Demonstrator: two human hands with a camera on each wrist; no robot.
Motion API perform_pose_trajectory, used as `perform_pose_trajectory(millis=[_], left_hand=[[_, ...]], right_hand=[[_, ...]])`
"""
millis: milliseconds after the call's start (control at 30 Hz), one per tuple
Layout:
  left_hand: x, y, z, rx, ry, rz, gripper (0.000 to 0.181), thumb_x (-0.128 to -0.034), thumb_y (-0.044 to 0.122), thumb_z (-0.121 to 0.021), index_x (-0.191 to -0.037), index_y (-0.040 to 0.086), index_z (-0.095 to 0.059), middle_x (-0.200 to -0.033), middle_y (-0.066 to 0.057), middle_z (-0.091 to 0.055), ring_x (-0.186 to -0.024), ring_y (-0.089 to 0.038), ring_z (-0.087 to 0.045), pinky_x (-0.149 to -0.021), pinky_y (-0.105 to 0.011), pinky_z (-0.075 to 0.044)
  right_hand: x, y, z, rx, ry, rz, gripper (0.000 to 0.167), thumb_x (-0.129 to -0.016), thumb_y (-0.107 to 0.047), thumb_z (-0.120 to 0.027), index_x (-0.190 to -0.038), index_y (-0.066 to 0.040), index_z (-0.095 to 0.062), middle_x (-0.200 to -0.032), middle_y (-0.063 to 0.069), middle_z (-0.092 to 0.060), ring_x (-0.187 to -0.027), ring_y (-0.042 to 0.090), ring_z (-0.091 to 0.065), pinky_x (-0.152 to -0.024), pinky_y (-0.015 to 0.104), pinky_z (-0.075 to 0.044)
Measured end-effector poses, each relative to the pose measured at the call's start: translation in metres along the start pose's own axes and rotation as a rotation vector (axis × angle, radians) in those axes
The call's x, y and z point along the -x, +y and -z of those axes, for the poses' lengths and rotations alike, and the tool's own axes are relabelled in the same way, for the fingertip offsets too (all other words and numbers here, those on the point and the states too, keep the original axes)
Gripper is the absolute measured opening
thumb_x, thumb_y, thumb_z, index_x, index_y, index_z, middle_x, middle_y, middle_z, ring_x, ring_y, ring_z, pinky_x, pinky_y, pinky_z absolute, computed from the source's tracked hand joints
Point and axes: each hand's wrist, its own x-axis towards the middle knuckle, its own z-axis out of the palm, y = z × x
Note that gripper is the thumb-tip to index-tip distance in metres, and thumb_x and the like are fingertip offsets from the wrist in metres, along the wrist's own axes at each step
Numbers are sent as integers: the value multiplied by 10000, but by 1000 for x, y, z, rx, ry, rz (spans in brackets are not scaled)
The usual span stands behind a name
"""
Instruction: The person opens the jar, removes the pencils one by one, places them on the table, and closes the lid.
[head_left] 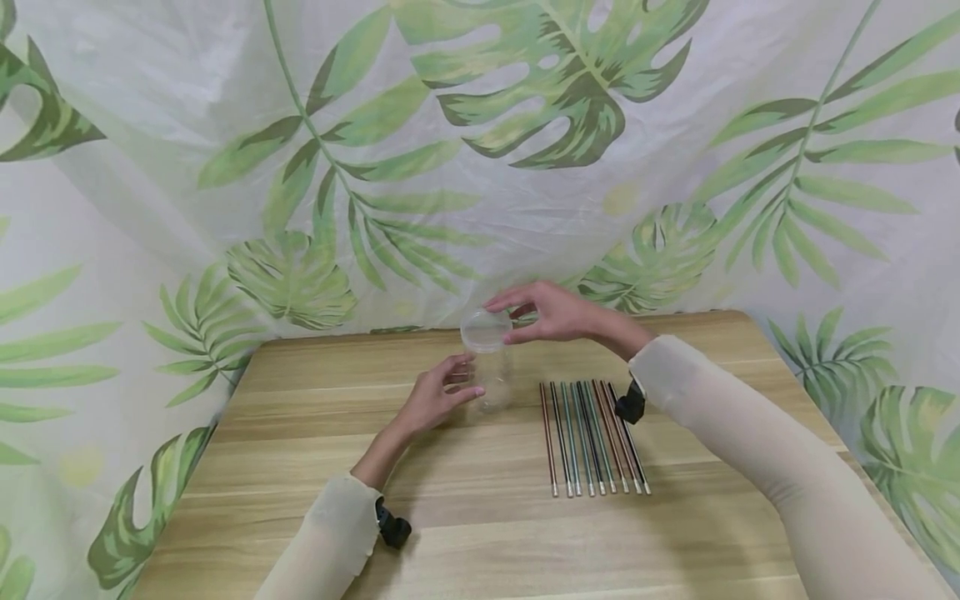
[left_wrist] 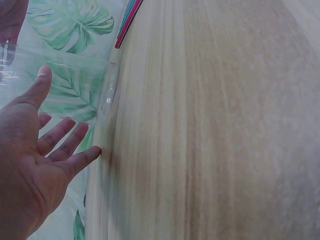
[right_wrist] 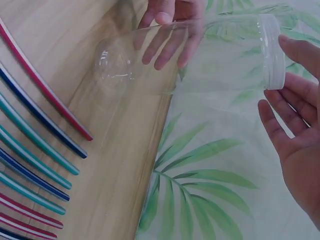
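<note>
A tall clear plastic jar [head_left: 491,385] stands upright on the wooden table, its translucent lid [head_left: 486,332] on top. My right hand [head_left: 551,312] comes in from the right and pinches the lid's rim, fingertips on its top and side [right_wrist: 274,55]. On the jar's left side is my left hand [head_left: 438,396], fingers loosely spread and thumb apart [left_wrist: 37,90]. Its thumb overlaps the jar's wall in view; whether it touches cannot be told. Through the clear wall the right wrist view shows the left fingers [right_wrist: 167,42].
Right of the jar several striped pencils or thin sticks [head_left: 592,437] lie side by side, in red, dark blue and teal. Behind the wooden table [head_left: 465,533] hangs a leaf-patterned cloth [head_left: 525,217], close to its far edge.
</note>
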Motion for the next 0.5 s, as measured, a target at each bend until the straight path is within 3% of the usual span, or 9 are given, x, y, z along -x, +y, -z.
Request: perform_pose_trajectory(millis=[200,500], left_hand=[[0,0,-1,-7,11,0,653,-946,123,-820,-1502,-36,-516,-1382,-296,-649,-1254,-439,-668,-1066,-526,-569],[1,0,-1,-25,5,3,641,-950,145,-820,-1498,-14,-529,-1378,-266,-663,-1252,-424,-673,-1053,-522,-578]], right_hand=[[2,-3,-3,52,43,-26,548,-904,-225,-874,-1369,-1,-688,-1432,157,-662,-1300,314,-653,-1038,326,-590],[6,-7,-8,73,85,-52,537,-915,-234,-865,-1368,-3,-693,-1423,172,-667,-1254,326,-684,-1017,426,-611]])
